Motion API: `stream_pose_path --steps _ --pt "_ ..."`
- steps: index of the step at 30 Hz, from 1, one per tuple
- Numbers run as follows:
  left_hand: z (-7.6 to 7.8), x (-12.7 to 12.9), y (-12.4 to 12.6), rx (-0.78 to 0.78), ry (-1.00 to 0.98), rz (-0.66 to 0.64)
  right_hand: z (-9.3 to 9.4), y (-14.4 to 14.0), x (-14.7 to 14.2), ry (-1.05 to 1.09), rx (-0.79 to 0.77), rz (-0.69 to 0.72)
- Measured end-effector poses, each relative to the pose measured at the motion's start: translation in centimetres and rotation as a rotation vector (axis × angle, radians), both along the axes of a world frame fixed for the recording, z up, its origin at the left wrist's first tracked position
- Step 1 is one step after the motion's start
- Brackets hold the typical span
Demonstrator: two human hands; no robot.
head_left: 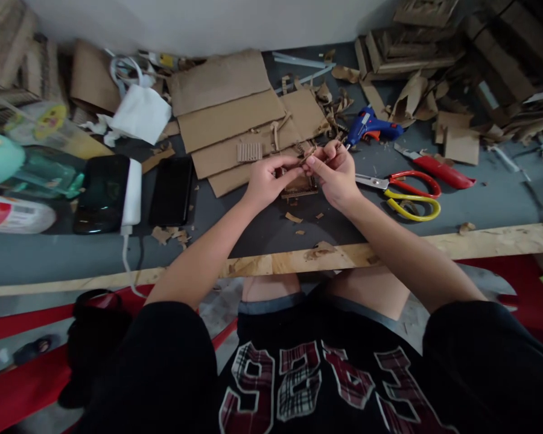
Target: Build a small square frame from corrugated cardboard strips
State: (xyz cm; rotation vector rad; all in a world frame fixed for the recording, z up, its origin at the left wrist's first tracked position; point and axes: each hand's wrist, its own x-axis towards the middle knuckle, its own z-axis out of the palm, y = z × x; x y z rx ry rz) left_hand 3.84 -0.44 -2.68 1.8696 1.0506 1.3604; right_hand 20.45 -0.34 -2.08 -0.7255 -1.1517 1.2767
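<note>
Currently both hands meet over the middle of the grey surface. Left hand pinches narrow, thumb and forefinger closed on one end of a thin brown cardboard strip; right hand is closed on the other end, fingers curled tight. Strip sits lifted just above a small brown cardboard model piece lying flat between the wrists. Strip looks very light, soft and bendy, likely to crease or tear if squeezed hard; best held at the ends with fingertips only, as now.

Just right of the right hand lie red-and-yellow handled scissors, blades pointing toward the hand, so that side is tight. Beyond them a red utility knife and a blue glue gun. Behind the hands are flat brown cardboard sheets, with a small ribbed cardboard piece on top. To the left, a black phone and a dark device with a white charger block, well apart. Light wooden front edge of the surface runs close under the forearms; small cardboard scraps lie before it. Open room is mostly the bare strip toward the person.
</note>
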Motion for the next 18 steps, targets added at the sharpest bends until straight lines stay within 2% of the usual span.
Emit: stream_pose_path --steps 4,8,11,18 --pt "-0.2 -0.3 0.3 0.038 -0.022 0.109 -1.0 0.8 1.1 -0.111 0.086 -0.034" --pt "0.1 -1.0 0.5 0.113 0.08 0.182 -1.5 1.4 1.8 -0.282 0.163 -0.082" --pt "0.2 -1.1 0.5 0.132 0.094 0.164 -1.5 1.2 1.7 -0.359 0.201 -0.14" --pt "-0.8 -1.3 1.5 -0.002 -0.051 0.087 -0.5 0.5 1.4 -0.554 0.29 -0.209"
